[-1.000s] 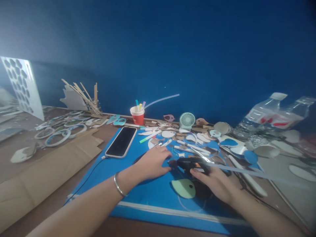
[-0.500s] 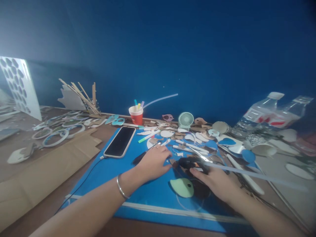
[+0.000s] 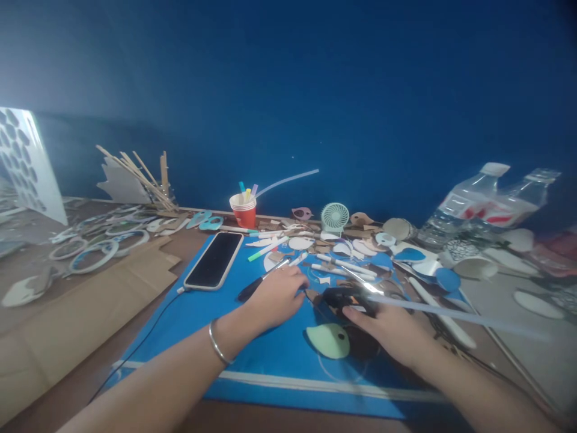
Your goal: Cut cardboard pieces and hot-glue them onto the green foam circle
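Observation:
My right hand [image 3: 392,328] is wrapped round a black glue gun [image 3: 349,299], with a long translucent glue stick [image 3: 451,313] reaching out to the right. My left hand [image 3: 282,297] has its fingers curled over a small brown piece [image 3: 312,294] near the glue gun's tip; whether the fingers grip it is unclear. A pale green bird-shaped piece [image 3: 328,341] lies on the blue mat [image 3: 265,361] below the glue gun. Beside my left hand lies a dark-handled tool [image 3: 252,290], partly hidden.
A phone [image 3: 214,261] with a cable lies left on the mat. Behind are markers [image 3: 345,264], a red cup [image 3: 244,210], a small fan [image 3: 335,218] and cut pieces. Bottles [image 3: 478,195] stand at right; rings [image 3: 94,257] and cardboard [image 3: 85,307] lie left.
The whole view has shifted slightly, so things appear a little further left. Both hands keep nearly the same pose, and the glue gun is still in my right hand.

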Action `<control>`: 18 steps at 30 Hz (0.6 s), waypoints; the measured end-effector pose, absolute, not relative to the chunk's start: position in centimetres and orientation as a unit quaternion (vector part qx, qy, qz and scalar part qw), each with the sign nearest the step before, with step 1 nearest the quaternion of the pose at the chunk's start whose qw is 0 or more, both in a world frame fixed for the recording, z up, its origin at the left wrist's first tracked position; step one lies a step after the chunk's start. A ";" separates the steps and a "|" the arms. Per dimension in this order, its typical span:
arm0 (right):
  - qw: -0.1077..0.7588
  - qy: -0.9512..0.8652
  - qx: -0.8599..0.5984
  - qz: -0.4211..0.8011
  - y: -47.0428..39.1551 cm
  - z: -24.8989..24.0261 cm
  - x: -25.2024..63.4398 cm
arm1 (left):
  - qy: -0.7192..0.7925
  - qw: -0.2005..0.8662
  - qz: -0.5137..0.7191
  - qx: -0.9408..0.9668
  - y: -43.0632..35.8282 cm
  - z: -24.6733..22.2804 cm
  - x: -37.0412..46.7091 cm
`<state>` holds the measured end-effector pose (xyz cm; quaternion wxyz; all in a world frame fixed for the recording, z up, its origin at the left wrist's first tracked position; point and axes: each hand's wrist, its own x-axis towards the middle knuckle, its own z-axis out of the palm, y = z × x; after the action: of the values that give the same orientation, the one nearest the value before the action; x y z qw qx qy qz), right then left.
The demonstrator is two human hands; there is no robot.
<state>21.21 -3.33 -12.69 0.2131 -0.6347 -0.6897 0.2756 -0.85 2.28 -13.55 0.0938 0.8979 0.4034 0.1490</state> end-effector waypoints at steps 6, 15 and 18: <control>0.205 -0.694 -0.644 0.249 -3.4 -12.8 21.2 | 0.406 0.097 0.146 0.897 2.3 -13.5 -0.8; 0.207 -0.691 -0.647 0.246 -3.4 -13.1 21.3 | 0.422 0.112 0.142 0.888 2.7 -13.8 -0.9; 0.201 -0.693 -0.640 0.263 -3.4 -13.2 21.4 | 0.421 0.122 0.145 0.887 2.7 -13.7 -0.9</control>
<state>21.42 -3.41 -13.16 0.2015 -0.6404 -0.6927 0.2634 -0.89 2.70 -13.75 0.1219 0.8872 0.4207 0.1449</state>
